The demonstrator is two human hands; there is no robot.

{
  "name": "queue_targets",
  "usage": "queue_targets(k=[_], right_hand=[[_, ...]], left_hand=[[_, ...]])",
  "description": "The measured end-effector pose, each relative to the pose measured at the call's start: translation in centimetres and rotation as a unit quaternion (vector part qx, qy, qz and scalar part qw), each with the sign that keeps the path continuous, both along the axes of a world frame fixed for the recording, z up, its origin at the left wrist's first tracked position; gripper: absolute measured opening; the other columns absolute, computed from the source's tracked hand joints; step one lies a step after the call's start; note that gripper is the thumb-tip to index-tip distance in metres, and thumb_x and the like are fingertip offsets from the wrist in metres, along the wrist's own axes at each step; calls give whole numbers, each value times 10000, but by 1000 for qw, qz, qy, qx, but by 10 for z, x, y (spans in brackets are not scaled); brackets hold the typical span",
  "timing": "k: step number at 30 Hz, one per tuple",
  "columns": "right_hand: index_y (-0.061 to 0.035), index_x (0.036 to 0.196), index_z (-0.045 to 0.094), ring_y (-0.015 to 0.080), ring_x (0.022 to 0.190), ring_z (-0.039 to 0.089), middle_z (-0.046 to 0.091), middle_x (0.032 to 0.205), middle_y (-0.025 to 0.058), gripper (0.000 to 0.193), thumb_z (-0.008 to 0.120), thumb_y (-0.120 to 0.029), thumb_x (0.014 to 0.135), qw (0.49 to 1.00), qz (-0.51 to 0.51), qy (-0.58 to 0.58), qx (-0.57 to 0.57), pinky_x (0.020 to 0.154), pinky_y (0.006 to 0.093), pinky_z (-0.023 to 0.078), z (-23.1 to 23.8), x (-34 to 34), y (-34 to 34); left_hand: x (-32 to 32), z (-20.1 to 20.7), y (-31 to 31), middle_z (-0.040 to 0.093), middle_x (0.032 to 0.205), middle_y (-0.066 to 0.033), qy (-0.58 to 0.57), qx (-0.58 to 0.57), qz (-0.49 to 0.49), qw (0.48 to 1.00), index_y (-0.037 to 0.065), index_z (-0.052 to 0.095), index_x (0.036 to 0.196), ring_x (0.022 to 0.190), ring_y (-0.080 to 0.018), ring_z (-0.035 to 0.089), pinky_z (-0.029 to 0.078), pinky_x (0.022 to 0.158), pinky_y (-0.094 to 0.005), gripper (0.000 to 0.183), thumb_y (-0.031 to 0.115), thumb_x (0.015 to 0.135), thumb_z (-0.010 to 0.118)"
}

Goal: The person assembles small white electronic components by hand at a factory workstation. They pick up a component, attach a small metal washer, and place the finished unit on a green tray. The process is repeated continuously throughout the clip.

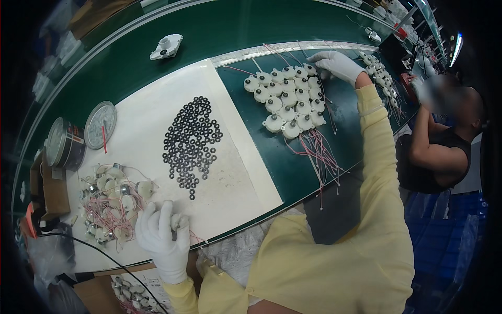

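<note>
From the black rings point(189, 138), the left hand point(164, 240), at seven o'clock, is clamping a pale motor point(180, 222) in its grip; the right hand point(340, 64), at two beside the motor rows point(288, 98), is hiding from me whether its grip is closing. Keeping pink leads point(321, 154) slack is probably helping.

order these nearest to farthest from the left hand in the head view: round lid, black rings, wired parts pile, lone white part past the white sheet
From the left hand:
1. wired parts pile, just left
2. black rings, ahead on the white sheet
3. round lid, ahead and left
4. lone white part, far ahead on green surface
</note>
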State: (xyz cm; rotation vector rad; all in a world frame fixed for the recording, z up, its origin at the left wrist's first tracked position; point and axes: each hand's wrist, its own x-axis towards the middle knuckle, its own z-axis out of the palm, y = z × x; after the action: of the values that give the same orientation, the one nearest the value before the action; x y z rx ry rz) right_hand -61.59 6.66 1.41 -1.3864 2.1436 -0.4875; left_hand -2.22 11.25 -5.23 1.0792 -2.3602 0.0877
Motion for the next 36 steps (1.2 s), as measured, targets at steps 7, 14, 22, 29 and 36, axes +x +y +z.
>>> queue_targets(k=[7, 14, 22, 29, 36], right_hand=[[-121, 1327, 725, 68, 678, 562, 717, 967, -17, 364, 653, -320, 1031, 999, -21, 8, 42, 633, 239, 478, 9, 22, 0], [-66, 1336, 714, 76, 849, 615, 734, 1026, -16, 391, 696, -276, 1007, 997, 6, 17, 80, 789, 254, 514, 10, 14, -4], [-70, 1545, 510, 272, 1323, 586, 613, 1435, 184, 551, 540, -406, 1109, 916, 127, 250, -289, 1070, 361, 495, 7, 14, -12], [-289, 1632, 360, 421, 1517, 391, 296, 1701, 207, 519, 339, -426, 1131, 894, 190, 405, 22, 1235, 515, 333, -23, 64, -20], [-284, 1624, 372, 451, 1485, 410, 315, 1678, 211, 518, 364, -444, 1131, 932, 103, 153, -311, 1213, 528, 371, 35, 41, -26]], left_hand=[[1, 0, 1, 664, 1052, -76, -1, 0, 0, 1000, 116, 635, 1358, 1154, -371, 638, 470, 1063, -566, 503, 233, 892, 782], [1, -1, 0, 664, 1050, -84, -1, 1, 4, 1000, 111, 646, 1341, 1152, -369, 642, 474, 1057, -562, 485, 231, 889, 778], [0, 0, 1, 665, 1049, -87, 2, -2, 5, 1000, 112, 649, 1336, 1144, -365, 646, 477, 1056, -564, 490, 222, 877, 779], [1, -2, 2, 663, 1067, -89, 2, 3, 8, 1000, 115, 652, 1336, 1150, -367, 641, 474, 1060, -565, 497, 206, 867, 786], [1, -2, 2, 662, 1062, -84, 6, 4, 7, 1000, 117, 652, 1341, 1152, -370, 638, 471, 1061, -563, 499, 197, 868, 786]])
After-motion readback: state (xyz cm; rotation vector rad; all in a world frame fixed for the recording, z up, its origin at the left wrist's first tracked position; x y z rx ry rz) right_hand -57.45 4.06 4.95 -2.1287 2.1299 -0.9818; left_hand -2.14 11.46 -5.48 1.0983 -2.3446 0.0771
